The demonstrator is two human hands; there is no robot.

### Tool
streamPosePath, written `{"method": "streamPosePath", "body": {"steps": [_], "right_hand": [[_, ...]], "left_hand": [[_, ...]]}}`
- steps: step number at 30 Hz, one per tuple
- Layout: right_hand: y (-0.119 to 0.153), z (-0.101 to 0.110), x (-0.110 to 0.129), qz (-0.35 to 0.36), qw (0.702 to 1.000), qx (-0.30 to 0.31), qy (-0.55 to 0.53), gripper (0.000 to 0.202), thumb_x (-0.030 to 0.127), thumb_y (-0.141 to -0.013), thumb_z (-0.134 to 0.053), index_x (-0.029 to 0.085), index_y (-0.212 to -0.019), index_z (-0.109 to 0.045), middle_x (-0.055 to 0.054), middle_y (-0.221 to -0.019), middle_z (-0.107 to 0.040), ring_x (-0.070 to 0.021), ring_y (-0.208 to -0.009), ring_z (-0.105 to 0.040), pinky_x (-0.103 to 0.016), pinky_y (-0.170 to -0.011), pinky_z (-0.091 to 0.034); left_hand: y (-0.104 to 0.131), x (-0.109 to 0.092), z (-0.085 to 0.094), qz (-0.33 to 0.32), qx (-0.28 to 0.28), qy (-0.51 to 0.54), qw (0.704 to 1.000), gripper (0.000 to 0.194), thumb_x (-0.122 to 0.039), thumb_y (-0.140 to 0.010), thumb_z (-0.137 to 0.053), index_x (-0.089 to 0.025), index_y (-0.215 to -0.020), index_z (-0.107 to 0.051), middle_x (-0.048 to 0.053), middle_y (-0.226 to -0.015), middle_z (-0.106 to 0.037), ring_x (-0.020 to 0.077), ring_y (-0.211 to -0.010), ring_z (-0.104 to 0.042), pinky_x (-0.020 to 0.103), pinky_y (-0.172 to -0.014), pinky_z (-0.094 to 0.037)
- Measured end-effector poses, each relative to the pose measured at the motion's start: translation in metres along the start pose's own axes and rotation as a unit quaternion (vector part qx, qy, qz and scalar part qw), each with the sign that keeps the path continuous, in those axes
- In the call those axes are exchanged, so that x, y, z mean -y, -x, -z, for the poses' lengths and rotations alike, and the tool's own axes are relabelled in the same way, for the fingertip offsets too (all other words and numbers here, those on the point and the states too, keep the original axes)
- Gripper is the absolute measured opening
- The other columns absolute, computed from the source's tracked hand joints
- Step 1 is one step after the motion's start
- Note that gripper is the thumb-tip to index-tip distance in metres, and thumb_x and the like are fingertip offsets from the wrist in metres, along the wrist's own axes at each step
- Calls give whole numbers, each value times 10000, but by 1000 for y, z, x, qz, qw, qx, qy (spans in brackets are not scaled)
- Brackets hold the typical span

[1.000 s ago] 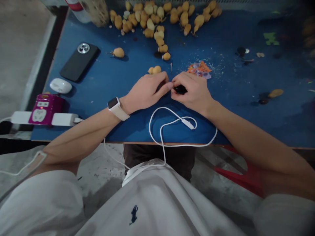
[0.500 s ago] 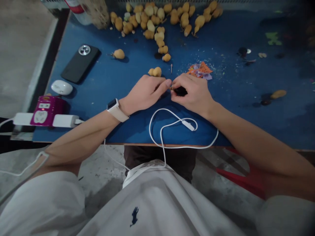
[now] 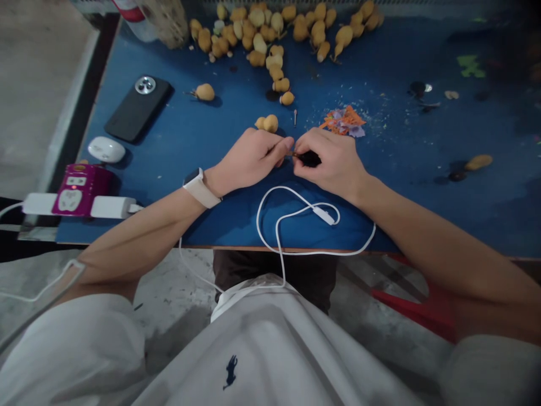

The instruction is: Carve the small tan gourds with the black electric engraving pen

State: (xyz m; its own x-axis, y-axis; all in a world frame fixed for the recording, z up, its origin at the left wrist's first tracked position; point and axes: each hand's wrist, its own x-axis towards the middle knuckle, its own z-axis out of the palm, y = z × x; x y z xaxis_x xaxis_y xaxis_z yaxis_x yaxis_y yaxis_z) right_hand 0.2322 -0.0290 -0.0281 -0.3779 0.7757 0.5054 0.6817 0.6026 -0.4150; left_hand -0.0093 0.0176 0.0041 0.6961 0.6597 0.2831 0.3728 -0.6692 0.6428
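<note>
My left hand (image 3: 253,158) and my right hand (image 3: 332,163) meet over the blue table (image 3: 203,141), fingertips almost touching. A thin brownish piece (image 3: 291,153) shows in the small gap between them; its kind cannot be made out. Thumb and fingers of the left hand are pinched together, and whatever they hold is mostly hidden. Curled fingers of the right hand close around a small dark object (image 3: 310,158), also too covered to name. Just beyond the left knuckles lies a small tan gourd (image 3: 267,123). Orange and purple scraps (image 3: 344,120) lie beyond the right hand.
Many small gourds (image 3: 257,42) are heaped along the back. At left are a black phone (image 3: 138,110), a white earbud case (image 3: 106,150) and a purple power adapter (image 3: 80,189). A white cable (image 3: 276,225) loops near the front edge. A tiny pin-like piece (image 3: 295,117) lies mid-table.
The fingertips have drawn very slightly apart, so more of the thin brownish piece shows between them. Everything else on the table stays where it was.
</note>
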Motion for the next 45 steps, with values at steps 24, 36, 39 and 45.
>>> {"method": "streamPosePath", "body": {"steps": [24,36,39,45], "right_hand": [[-12,21,-13,-21,999,30,13,198,404,-1016,-847,319,-1191,-807,-128,-1207,-819,-432,-1240,-740,-676,-1116,-628],[-36,-22,-21,14,994,88,62,111,290,-1096,-719,247,-996,-736,-141,-1120,-774,-424,-1253,-728,-667,-1122,-610],[-27,-23,-17,21,995,59,74,154,316,-1151,-613,236,-1056,-702,-167,-1177,-772,-459,-1292,-708,-721,-1144,-578],[-27,-5,-9,-21,1000,-16,-4,143,363,-1177,-600,282,-1154,-715,-105,-1061,-806,-383,-1094,-776,-658,-1045,-665]], "left_hand": [[-9,48,16,1,-67,-22,998,622,-908,-1109,-569,-321,-1145,-772,6,-1112,-818,169,-902,-555,484,-858,-530],[-11,49,15,24,-133,51,989,155,-437,-1029,-798,-307,-1086,-860,83,-1103,-904,268,-936,-786,477,-897,-674],[-9,48,13,26,-131,60,989,180,-454,-1033,-804,-300,-1103,-866,94,-1136,-911,278,-963,-801,485,-906,-692],[-7,39,14,27,-114,62,991,225,-486,-1035,-842,-271,-1097,-857,97,-1117,-905,258,-962,-804,437,-854,-682]]}}
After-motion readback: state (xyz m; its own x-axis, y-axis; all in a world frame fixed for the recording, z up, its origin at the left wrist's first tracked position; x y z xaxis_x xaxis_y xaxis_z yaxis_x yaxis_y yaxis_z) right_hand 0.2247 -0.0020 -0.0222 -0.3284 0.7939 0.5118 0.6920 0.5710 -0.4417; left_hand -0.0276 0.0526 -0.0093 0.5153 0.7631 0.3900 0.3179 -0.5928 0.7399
